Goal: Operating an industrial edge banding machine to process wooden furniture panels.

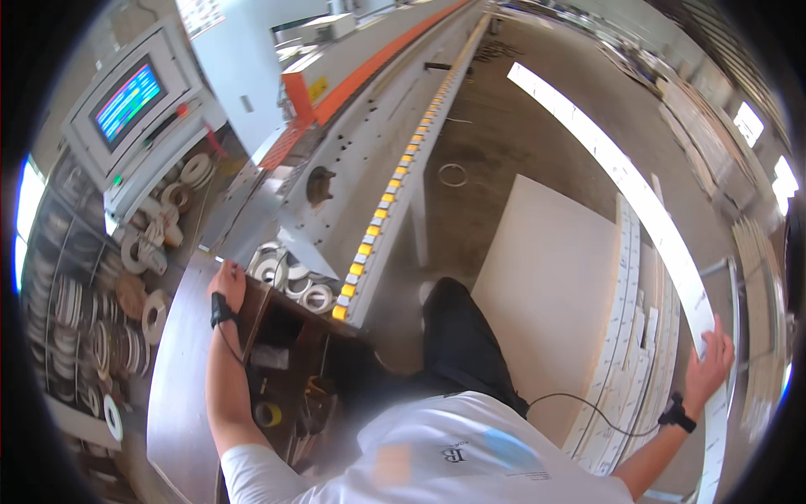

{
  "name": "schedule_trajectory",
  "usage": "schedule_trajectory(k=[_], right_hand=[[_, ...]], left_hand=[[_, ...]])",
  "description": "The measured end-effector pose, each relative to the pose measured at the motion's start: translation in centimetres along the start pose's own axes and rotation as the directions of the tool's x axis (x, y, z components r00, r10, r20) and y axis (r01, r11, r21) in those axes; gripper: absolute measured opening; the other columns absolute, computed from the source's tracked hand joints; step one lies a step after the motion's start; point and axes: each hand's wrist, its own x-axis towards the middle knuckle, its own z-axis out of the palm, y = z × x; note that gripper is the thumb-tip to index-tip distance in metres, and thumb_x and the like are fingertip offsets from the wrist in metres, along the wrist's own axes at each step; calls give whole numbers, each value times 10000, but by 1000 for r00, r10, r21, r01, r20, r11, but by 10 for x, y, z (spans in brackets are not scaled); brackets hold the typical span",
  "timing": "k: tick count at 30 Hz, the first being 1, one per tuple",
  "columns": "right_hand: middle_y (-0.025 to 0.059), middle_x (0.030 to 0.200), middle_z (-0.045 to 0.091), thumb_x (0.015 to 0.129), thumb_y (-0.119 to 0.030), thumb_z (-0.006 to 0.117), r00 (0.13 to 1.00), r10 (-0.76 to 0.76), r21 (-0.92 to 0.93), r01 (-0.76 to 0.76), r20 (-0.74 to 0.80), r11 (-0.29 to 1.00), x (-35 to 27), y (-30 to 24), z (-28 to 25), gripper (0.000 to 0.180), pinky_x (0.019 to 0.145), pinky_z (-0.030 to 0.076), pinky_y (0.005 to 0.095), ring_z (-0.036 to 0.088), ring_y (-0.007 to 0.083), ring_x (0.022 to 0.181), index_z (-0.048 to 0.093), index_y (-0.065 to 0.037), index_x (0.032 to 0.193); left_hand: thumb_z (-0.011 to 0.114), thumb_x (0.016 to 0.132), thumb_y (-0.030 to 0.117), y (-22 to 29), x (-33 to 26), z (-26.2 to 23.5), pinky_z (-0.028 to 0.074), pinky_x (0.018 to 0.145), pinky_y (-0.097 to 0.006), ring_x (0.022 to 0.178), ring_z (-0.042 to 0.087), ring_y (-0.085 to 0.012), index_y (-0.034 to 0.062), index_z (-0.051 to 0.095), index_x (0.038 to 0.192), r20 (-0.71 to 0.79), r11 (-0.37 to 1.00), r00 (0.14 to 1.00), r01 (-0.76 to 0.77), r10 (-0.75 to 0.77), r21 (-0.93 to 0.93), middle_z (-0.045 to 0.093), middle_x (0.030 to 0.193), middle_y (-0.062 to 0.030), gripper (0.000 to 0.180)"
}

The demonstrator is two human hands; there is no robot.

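On the right, my right hand (712,363) is closed around the edge of a long, narrow white board (625,172). The board runs from beside my right forearm up to the far middle and looks bowed in this wide view. My left hand (229,287) rests at the far corner of a table (180,370), close to the machine's metal end plate. Its fingers are curled, and a small pale thing shows by the fingertips. What those fingers hold, if anything, is hidden.
A long machine (353,160) with yellow rollers stretches away ahead. Its control panel (130,105) stands at the left, above racks of edging rolls (101,344). Rolls of tape (294,281) lie beside the table. Stacked white boards (621,302) and a large panel (546,252) lie to my right.
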Motion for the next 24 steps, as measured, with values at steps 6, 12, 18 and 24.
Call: schedule_trajectory(k=[6,12,18,24], right_hand=[[100,1495,646,735,161,677,997,70,277,-60,-27,959,-2,11,3,380,1079,456,424,570,341,1253,580,-28,1050],[205,1480,632,747,159,684,958,-260,394,286,-120,874,38,-32,7,388,1098,429,512,543,417,1295,505,-32,1033],[155,1352,695,647,88,783,879,-420,543,472,-227,694,75,-157,-3,484,1015,476,517,603,394,1173,511,-99,1001],[11,1261,747,730,-85,793,715,-570,694,646,-405,318,85,-313,-19,283,907,501,453,653,280,1052,624,-164,943]], left_hand=[[665,970,203,37,-24,-29,574,781,-467,894,722,-394,106,689,1143,-80,983,997,-6,-9,-183,752,968,-182,200],[755,802,21,188,-77,-95,554,840,-447,993,692,-319,94,686,1087,-502,779,794,-539,343,-320,712,1011,-89,302],[784,814,101,329,-164,-194,520,996,-451,1245,650,-305,140,700,1211,-561,357,422,-906,712,-228,709,1319,-67,408],[628,921,250,352,-209,-164,447,1141,-484,1383,566,-317,106,623,1215,-308,382,390,-920,868,-88,587,1492,-150,327]])
